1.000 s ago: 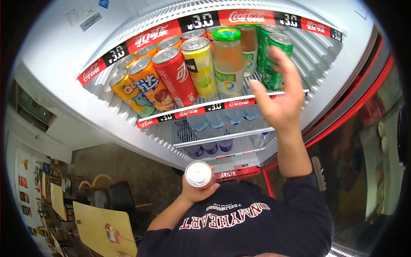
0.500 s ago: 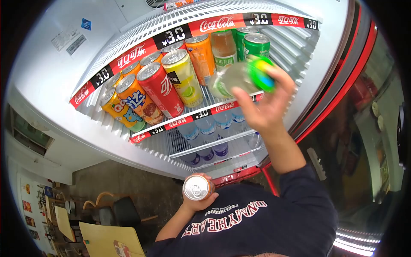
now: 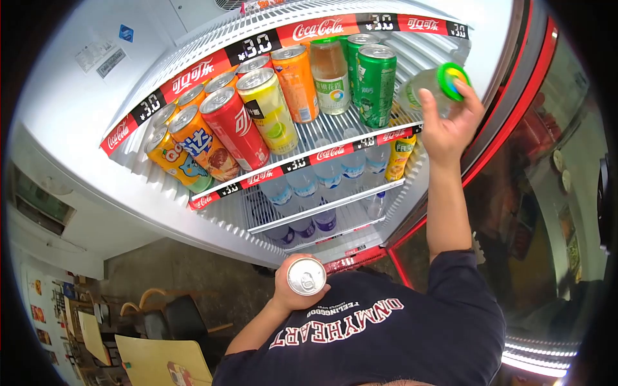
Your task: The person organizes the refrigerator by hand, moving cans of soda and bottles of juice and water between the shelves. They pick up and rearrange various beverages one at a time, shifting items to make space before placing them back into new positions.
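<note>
At the right end of the fridge's upper shelf, my right hand grips a clear drink bottle near its bright green cap. The bottle tilts, its lower part reaching in over the shelf. Beside it stand a green can and an upright bottle with a pale label. Down by my chest, my left hand is wrapped round a drink can; its silver lid faces up and its side is mostly hidden.
Left along the shelf stand a yellow can, a red can and several orange cans. Water bottles fill the shelf below, with a yellow bottle at its right. The red-edged fridge door stands open. Chairs are behind at lower left.
My right hand has moved right with the green-capped bottle, from in front of the green cans to the shelf's right end. My left hand still holds its can, nearly unmoved.
</note>
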The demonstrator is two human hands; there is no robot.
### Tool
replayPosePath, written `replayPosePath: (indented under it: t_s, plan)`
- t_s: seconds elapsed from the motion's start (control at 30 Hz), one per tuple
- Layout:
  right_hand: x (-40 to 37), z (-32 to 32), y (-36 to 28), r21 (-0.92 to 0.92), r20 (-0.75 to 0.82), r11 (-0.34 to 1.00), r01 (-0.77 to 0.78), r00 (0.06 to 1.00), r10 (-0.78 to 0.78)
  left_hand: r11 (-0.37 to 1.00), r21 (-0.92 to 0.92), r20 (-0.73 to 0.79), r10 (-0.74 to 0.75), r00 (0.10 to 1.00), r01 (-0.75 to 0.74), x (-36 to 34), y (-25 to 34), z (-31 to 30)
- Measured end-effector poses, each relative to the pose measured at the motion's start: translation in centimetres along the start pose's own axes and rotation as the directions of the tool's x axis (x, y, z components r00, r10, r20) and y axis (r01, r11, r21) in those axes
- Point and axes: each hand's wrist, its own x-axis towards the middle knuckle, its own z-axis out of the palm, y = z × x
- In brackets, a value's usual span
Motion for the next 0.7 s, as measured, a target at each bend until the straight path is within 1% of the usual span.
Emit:
replayPosePath:
  t_s: [0.07, 0.13, 0.17, 0.23, 0.3, 0.33, 0.43, 0.47, 0.53, 0.57, 0.63, 0.67, 0.7]
  plan:
    - [0.3, 0.9, 0.5, -0.073, 0.07, 0.996, -0.045, 0.996, 0.05, 0.997, 0.042, 0.022, 0.065, 0.998, -0.066, 0.1, 0.0, 0.2]
    - [0.9, 1.6, 1.5, -0.149, 0.131, 0.987, -0.054, 0.989, 0.074, 0.99, 0.069, 0.042, 0.123, 0.991, -0.126, 0.2, -0.4, 0.1]
    - [1.2, 1.8, 1.4, -0.187, 0.164, 0.981, -0.059, 0.982, 0.091, 0.983, 0.1, 0.041, 0.147, 0.988, -0.151, 0.3, 0.1, 0.0]
    - [2.4, 2.8, 0.9, -0.311, 0.181, 0.947, -0.073, 0.974, 0.135, 0.966, 0.16, 0.036, 0.198, 0.979, -0.202, 0.9, 1.6, 0.0]
    - [3.4, 3.5, 1.0, -0.436, 0.213, 0.897, -0.079, 0.959, 0.187, 0.98, 0.117, 0.009, 0.164, 0.986, -0.164, 0.6, 1.6, 0.0]
    - [4.1, 3.5, 0.9, -0.484, 0.25, 0.865, -0.129, 0.927, 0.278, 0.985, 0.097, -0.007, 0.145, 0.989, -0.143, 0.3, 1.5, 0.0]
    - [3.8, 3.6, 2.8, -0.518, 0.316, 0.853, 0.071, 0.942, 0.113, 0.992, 0.074, -0.038, 0.101, 0.994, -0.099, -0.5, 1.3, -0.3]
    - [3.9, 3.7, 2.2, -0.526, 0.318, 0.849, 0.05, 0.937, 0.142, 0.994, 0.068, -0.053, 0.09, 0.995, -0.086, -0.7, 1.0, -0.4]
    - [3.6, 3.6, 1.3, -0.543, 0.281, 0.836, 0.075, 0.955, 0.097, 0.997, 0.054, -0.079, 0.068, 0.995, -0.064, -1.3, 0.4, -0.5]
    - [3.3, 3.4, 0.8, -0.553, 0.262, 0.829, 0.087, 0.962, 0.074, 0.998, 0.046, -0.053, 0.049, 0.997, -0.046, -1.7, 0.3, -0.6]
    - [1.5, 1.9, 0.6, -0.538, 0.257, 0.838, -0.086, 0.931, 0.26, 0.999, 0.032, -0.01, 0.019, 1.0, -0.018, -2.1, 0.0, -1.3]
    - [1.0, 1.5, 0.7, -0.527, 0.263, 0.833, -0.168, 0.9, 0.348, 0.999, 0.04, -0.014, 0.013, 1.0, -0.012, -2.1, 0.1, -1.5]
    - [0.8, 1.6, 0.8, -0.504, 0.314, 0.842, -0.194, 0.867, 0.387, 0.999, 0.047, -0.019, 0.004, 1.0, -0.003, -2.1, 0.4, -1.6]
